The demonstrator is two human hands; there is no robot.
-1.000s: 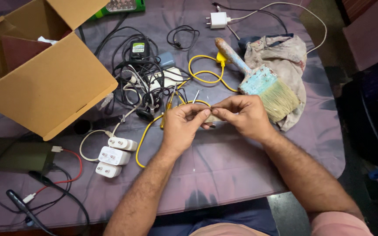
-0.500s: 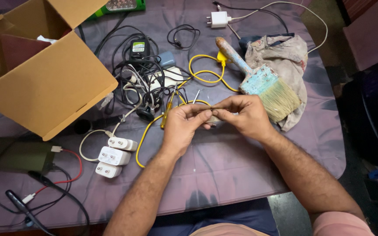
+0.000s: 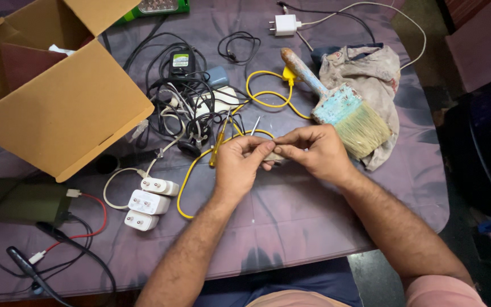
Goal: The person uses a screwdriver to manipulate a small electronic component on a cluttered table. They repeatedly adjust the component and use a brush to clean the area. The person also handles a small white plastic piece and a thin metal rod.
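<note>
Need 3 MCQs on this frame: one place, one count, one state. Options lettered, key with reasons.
1. Where does the paintbrush lie?
A. inside the cardboard box
B. on the rag, beyond the right hand
C. on the floor

2. How many white chargers sit grouped by the left forearm?
A. one
B. three
C. six

3. What state is the cardboard box in?
A. open, flaps up
B. taped shut
C. flattened

Key: B, its bristles rest on the rag just past the right hand. B, three white plug bodies lie together left of the left hand. A, the flaps stand apart and the inside shows.
</note>
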